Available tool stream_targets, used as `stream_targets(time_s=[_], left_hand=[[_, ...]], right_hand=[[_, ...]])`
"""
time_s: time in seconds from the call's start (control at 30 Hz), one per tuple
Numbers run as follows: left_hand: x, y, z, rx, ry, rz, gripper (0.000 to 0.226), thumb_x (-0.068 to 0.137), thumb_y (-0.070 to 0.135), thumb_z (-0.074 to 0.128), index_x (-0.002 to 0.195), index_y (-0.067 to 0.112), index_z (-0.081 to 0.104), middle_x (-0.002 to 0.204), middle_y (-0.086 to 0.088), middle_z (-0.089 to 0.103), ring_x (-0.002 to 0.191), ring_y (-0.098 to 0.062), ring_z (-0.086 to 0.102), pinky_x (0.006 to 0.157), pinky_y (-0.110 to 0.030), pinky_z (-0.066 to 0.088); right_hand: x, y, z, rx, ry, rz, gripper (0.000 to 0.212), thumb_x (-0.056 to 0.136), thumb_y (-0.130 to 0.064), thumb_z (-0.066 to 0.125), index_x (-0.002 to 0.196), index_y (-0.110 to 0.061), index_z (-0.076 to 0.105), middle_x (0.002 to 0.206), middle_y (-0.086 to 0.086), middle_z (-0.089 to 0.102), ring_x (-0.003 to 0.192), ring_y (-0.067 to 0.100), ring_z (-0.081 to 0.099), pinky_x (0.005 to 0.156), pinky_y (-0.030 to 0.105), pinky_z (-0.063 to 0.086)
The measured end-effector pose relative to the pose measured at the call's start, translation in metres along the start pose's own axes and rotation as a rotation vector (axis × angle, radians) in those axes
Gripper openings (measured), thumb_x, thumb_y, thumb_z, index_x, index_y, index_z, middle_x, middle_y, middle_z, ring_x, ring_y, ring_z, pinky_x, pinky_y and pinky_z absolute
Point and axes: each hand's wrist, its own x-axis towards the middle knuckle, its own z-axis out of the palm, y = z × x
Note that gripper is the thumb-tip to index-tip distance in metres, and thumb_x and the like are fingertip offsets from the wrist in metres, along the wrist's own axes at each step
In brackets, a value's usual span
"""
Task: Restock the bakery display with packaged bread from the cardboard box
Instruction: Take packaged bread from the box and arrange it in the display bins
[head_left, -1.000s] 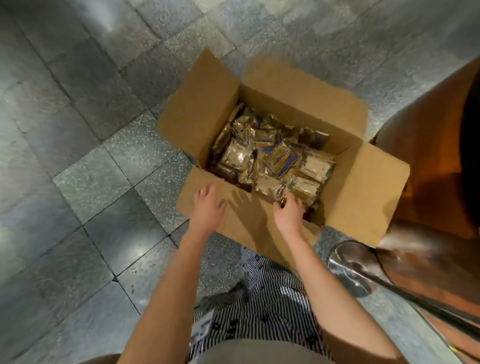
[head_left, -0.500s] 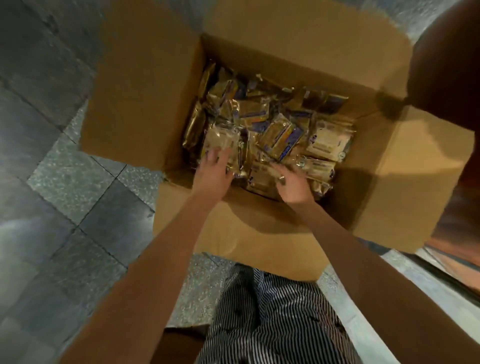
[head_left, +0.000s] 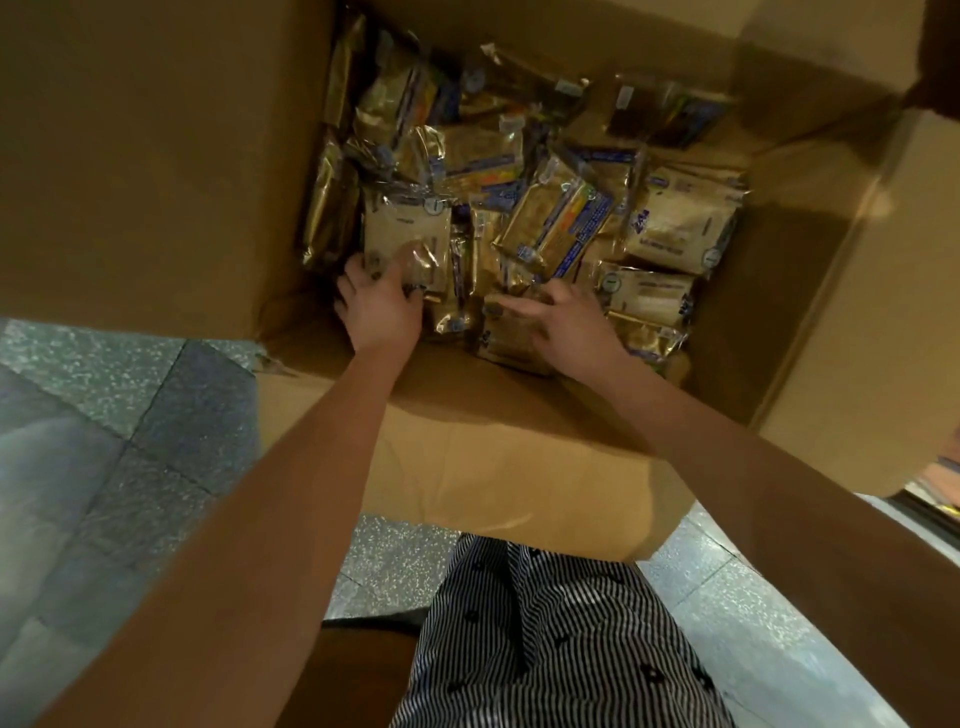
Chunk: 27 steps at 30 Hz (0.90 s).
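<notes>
box (head_left: 156, 156): open, on floor (head_left: 104, 415).
left hand (head_left: 376, 306): curled round a bread packet (head_left: 405, 234).
right hand (head_left: 571, 325): on second packet (head_left: 506, 338); grip cannot be told.

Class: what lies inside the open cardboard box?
Gold-and-blue plastic bread packets lie piled inside the brown cardboard box, left hand and right hand among them. Lower packets and the box floor are covered.

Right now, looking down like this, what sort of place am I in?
Probably a shop floor or mall concourse, mid-restock: an open cardboard box sits on polished speckled stone tiles, holding many foil-wrapped bread packs, more than a household would keep.
</notes>
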Motion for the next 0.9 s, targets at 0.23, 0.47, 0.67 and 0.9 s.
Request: stream_targets(time_s=[0.23,0.47,0.67,0.9], left_hand=[[0.002,0.006,-0.007,-0.195,-0.038,-0.028,0.055,0.095,0.009,0.057,0.140,0.040,0.049,0.143,-0.019,0.038,0.132,-0.038,0.036,0.111,-0.047,0.035],[-0.027,0.009,-0.048,-0.428,-0.030,0.042,0.047,0.094,0.006,0.057,0.137,0.024,0.055,0.132,-0.009,0.044,0.103,-0.014,0.053,0.098,-0.021,0.044],[-0.087,0.005,-0.091,-0.635,0.104,0.068,0.041,0.096,0.005,0.054,0.130,0.026,0.061,0.115,-0.001,0.045,0.084,0.000,0.050,0.076,0.002,0.039],[-0.174,-0.023,-0.121,-0.978,0.326,0.010,0.031,0.096,0.012,0.054,0.122,0.024,0.067,0.109,0.000,0.066,0.081,0.004,0.054,0.078,-0.019,0.047]], right_hand=[[-0.008,-0.023,-0.006,-0.123,-0.029,-0.165,0.064,0.103,-0.017,0.042,0.153,-0.046,0.014,0.108,0.011,0.058,0.107,0.030,0.053,0.093,0.043,0.043],[-0.035,-0.024,-0.047,0.157,-0.004,-0.014,0.053,0.099,-0.012,0.049,0.147,-0.033,0.042,0.135,0.019,0.055,0.128,0.037,0.047,0.103,0.047,0.041],[-0.074,-0.047,-0.090,0.503,0.216,0.127,0.053,0.100,-0.011,0.051,0.147,-0.035,0.042,0.144,-0.001,0.050,0.104,0.010,0.063,0.086,0.026,0.051],[-0.128,-0.100,-0.119,0.819,0.400,0.202,0.054,0.099,-0.009,0.053,0.145,-0.035,0.043,0.154,-0.005,0.038,0.139,0.011,0.039,0.106,0.023,0.038]])
